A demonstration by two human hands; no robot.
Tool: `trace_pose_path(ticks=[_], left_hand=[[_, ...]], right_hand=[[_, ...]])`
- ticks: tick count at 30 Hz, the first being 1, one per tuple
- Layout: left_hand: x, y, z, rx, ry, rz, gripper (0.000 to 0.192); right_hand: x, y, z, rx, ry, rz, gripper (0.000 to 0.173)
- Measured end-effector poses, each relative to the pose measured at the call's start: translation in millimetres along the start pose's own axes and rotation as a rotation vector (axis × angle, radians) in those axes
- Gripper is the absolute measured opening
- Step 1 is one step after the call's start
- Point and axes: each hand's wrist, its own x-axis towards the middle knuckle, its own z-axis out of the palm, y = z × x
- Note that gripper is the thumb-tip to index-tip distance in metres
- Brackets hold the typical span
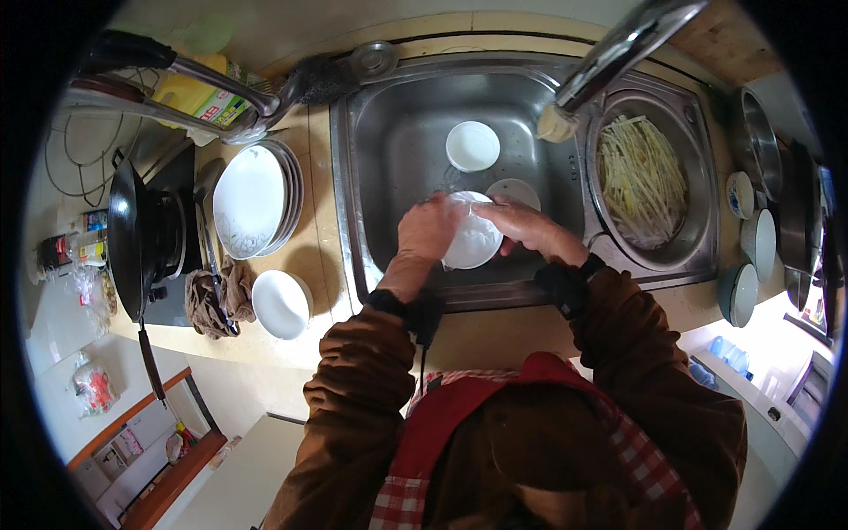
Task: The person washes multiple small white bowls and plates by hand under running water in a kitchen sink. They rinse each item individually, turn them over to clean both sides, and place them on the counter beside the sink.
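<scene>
Over the near part of a stainless steel sink (397, 152), a wet white bowl (474, 242) is between my hands. My right hand (530, 225) grips its right rim, thumb on top and fingers beneath. My left hand (430, 225), slightly blurred, lies at the bowl's upper left edge; whether it holds anything is hidden. Beyond them a small white bowl (473, 146) rests on the sink floor. Another white dish (515, 192) sits partly behind my right hand.
A faucet (596, 73) reaches in from the upper right. Pale strips fill a round basin (702, 179) at right. Stacked plates (250, 202), a white bowl (281, 305), a brown cloth (207, 301) and a wok (129, 232) are at left. More bowls (744, 295) stand far right.
</scene>
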Motion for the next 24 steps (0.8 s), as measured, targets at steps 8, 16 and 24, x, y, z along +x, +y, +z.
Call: trace_pose_path(ticks=[8, 16, 24], left_hand=[[-37.5, 16.7, 8.9, -1.599, -0.203, -0.372, 0.039], [-40.4, 6.5, 2.8, -1.015, 0.218, -0.113, 0.057], [-16.9, 12.5, -12.2, -0.08, -0.004, -0.182, 0.027]], right_hand=[[20.2, 22.7, 39.3, 0.711, 0.474, -0.453, 0.03], [17.3, 2.8, 31.2, 0.612, 0.251, -0.354, 0.035], [-4.3, -12.0, 52.0, -1.059, 0.748, -0.976, 0.042]])
